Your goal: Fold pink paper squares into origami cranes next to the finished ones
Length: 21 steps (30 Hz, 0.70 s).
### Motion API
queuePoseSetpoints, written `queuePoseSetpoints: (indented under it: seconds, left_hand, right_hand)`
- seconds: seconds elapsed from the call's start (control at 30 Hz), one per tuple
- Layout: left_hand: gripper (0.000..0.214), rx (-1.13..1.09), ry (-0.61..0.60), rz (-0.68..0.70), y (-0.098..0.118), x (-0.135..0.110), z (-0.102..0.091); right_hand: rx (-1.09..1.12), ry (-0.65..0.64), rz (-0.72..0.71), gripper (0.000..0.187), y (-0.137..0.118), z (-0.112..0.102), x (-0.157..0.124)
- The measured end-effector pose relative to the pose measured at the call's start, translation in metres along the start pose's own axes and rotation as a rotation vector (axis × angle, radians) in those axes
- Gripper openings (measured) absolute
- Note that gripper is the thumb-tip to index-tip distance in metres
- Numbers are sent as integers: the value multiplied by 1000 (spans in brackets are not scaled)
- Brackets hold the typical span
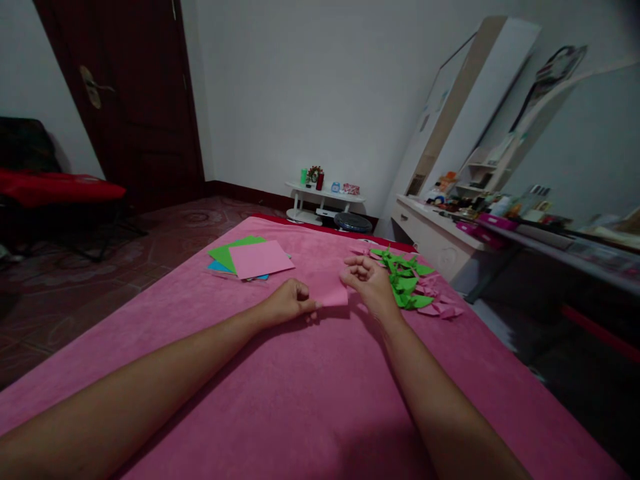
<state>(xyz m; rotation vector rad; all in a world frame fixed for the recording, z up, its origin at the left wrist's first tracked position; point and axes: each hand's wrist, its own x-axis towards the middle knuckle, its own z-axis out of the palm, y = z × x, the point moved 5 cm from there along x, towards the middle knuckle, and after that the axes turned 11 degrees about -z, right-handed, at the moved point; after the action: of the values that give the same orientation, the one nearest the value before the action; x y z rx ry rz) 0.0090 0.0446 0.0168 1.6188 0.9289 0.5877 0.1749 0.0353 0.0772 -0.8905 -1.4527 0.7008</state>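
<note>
A small pink paper [331, 292] lies between my hands on the pink cloth [300, 373]. My left hand [289, 302] is curled, its fingertips pinching the paper's left edge. My right hand [369, 280] has its fingers bent in and touches the paper's right edge. A stack of flat sheets [253, 259], pink on top with green and blue below, lies beyond my left hand. To the right of my right hand is a heap of folded green and pink paper pieces [413, 287].
A dark door [135, 100] stands at the back left with a red-covered seat [55, 190] near it. A low white table [325, 200] with small items is against the far wall. A cluttered desk [480, 230] runs along the right.
</note>
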Motion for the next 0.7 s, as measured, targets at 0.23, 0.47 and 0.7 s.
queuePoseSetpoints:
  seconds: [0.23, 0.47, 0.7]
  left_hand:
    - [40, -218, 261, 27, -1, 3, -13]
    - [46, -180, 141, 94, -4, 3, 3]
    - [44, -125, 166, 134, 0, 0, 2]
  right_hand:
    - [138, -55, 184, 35, 32, 36, -24]
    - [254, -69, 291, 31, 44, 53, -40]
    - [292, -65, 320, 32, 48, 51, -42]
